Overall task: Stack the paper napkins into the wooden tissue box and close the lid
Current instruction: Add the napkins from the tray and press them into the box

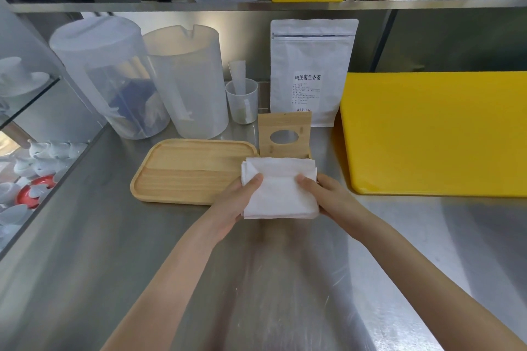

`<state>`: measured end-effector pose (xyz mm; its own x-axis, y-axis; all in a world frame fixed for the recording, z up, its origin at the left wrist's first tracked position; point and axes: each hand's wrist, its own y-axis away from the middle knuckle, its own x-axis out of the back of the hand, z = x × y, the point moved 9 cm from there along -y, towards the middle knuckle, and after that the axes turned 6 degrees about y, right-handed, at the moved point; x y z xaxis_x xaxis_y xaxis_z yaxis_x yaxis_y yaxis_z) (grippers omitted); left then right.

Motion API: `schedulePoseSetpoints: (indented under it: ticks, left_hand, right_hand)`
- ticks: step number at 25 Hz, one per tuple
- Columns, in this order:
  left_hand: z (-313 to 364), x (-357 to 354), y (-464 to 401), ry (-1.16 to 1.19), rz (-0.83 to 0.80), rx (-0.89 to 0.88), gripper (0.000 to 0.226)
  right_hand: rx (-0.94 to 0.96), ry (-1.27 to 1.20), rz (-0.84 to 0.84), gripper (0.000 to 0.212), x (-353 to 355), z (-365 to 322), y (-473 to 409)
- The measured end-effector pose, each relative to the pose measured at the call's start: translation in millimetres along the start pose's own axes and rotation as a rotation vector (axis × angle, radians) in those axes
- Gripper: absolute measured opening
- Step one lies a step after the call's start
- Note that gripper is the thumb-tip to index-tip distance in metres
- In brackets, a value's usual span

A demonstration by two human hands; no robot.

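A stack of white paper napkins (278, 188) is held between both hands just above the steel counter. My left hand (236, 202) grips its left edge, thumb on top. My right hand (325, 196) grips its right edge the same way. Right behind the stack stands the wooden tissue box; its lid (285, 134), with an oval slot, is swung upright. The napkins hide the box's body and inside.
An empty wooden tray (188, 171) lies to the left of the box. A yellow cutting board (433, 134) lies to the right. Behind are two translucent pitchers (188, 80), a small cup (242, 100) and a white tea pouch (312, 71). A glass case of cups (28, 168) is at far left.
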<state>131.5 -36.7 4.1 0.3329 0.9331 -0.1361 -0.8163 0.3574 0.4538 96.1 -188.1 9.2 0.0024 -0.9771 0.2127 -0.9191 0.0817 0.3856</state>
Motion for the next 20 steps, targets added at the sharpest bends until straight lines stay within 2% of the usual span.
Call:
schedulePoseSetpoints:
  ticks: [7, 9, 10, 14, 20]
  left_hand:
    - [18, -2, -39, -0.133, 0.077, -0.014, 0.046]
    - [22, -4, -50, -0.172, 0.104, -0.001, 0.047]
    - [24, -6, -53, -0.193, 0.109, 0.006, 0.046]
    - [30, -6, -65, -0.269, 0.166, -0.035, 0.043]
    - [21, 3, -71, -0.360, 0.216, -0.030, 0.047]
  right_hand:
    - [-0.051, 0.164, 0.124, 0.043, 33, -9, -37]
    - [-0.072, 0.256, 0.166, 0.034, 42, -13, -51]
    - [-0.089, 0.323, 0.174, 0.030, 43, -14, -55]
    - [-0.080, 0.514, 0.204, 0.042, 50, -15, -70]
    - [-0.054, 0.635, 0.221, 0.039, 45, -9, -74]
